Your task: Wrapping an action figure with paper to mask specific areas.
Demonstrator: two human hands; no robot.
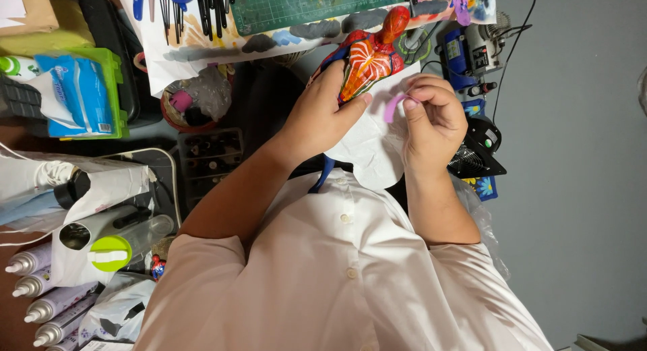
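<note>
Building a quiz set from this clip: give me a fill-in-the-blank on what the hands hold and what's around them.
1. The left hand grips a red and ____ figurine.
2. The right hand pinches a small ____ strip.
3. Beyond the figurine lies a ____ cutting mat.
4. The person's shirt is ____.

Missing words: blue; purple; green; white
</note>
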